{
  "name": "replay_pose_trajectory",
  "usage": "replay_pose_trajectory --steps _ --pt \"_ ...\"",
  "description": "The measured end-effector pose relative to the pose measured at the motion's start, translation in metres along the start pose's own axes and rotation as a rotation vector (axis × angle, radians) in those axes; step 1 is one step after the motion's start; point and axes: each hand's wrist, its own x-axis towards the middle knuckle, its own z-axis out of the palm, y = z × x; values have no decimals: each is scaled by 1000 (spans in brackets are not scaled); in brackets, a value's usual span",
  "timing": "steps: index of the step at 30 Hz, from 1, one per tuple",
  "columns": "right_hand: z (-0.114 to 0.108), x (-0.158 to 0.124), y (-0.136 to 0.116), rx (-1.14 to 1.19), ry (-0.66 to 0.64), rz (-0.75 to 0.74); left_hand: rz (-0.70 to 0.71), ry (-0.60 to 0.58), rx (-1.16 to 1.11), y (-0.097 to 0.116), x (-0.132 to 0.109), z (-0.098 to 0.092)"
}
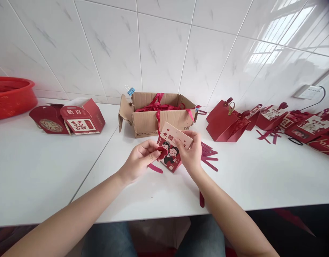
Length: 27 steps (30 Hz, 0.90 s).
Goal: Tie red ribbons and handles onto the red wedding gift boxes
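In front of the cardboard box, my right hand grips the pale upper panel of a small red gift box printed with a cartoon couple. My left hand pinches a dark red strap with a rounded, heart-like end between thumb and fingers, held against the gift box's left side. How the strap meets the gift box there is hidden by the fingers. Loose dark red straps fan out behind my right hand. Another strap lies under my left hand, and one more is near the table's front edge.
An open cardboard box holding red ribbons stands at the back centre, a blue binder clip on its corner. Red gift boxes sit at left beside a red basin. Several red gift bags line the right, near a power socket.
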Motion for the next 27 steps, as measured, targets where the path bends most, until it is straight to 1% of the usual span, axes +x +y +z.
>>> replay_pose_trajectory --steps 1,3,6,8,11,13,15,21,23,27 --pt "-1 1 0 -37 15 -65 -32 -41 -77 1 1 -1" --pt "-7 3 -4 -140 73 -240 -48 -94 -166 3 4 -3" --pt "-17 4 -15 -280 170 -509 -21 -98 -181 4 4 -6" --pt "-21 2 -24 -324 145 -667 -12 -95 -172 4 4 -6" --pt "-20 -4 -32 -353 25 -820 -32 -134 -173 3 3 -7" --pt "-16 -7 -32 -341 -32 -846 -61 -165 -176 3 4 -8" --pt "-13 -9 -29 -318 -72 -837 -76 -180 -181 3 5 -9" --pt "-12 -8 -24 -312 -234 -729 -71 -195 -145 0 8 -12" --pt "-12 -8 -27 -325 -240 -706 -61 -196 -101 0 9 -13" --pt "-14 -8 -31 -339 -202 -705 -13 -220 -55 0 9 -12"
